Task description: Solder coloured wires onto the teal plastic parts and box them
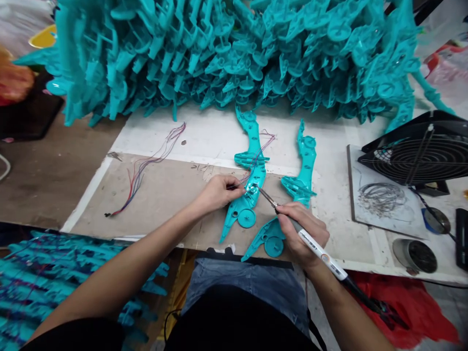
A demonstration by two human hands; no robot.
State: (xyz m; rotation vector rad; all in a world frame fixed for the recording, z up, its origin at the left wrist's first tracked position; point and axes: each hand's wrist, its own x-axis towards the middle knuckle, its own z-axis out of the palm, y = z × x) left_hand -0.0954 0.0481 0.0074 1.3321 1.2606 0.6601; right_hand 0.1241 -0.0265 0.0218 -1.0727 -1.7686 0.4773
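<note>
A teal plastic bow-shaped part [254, 141] lies lengthwise in front of me on the work board. My right hand [302, 229] grips a white soldering iron [317, 251] like a pen, its metal tip touching or very near the lower middle of that part. Beside the tip, my left hand [221, 193] pinches thin wires [237, 184] against the part; the wires' ends are hidden by the fingers. More of these red and blue wires run up over the part. A second teal part [306, 165] lies just to the right, partly covered by my right hand.
Teal parts [234, 58] are piled high along the back. A bundle of loose wires [137, 178] lies on the left of the board. At right stand a black fan [420, 148], a board with tangled solder wire [382, 200] and a round tin [415, 254]. More teal parts [44, 278] fill the lower left.
</note>
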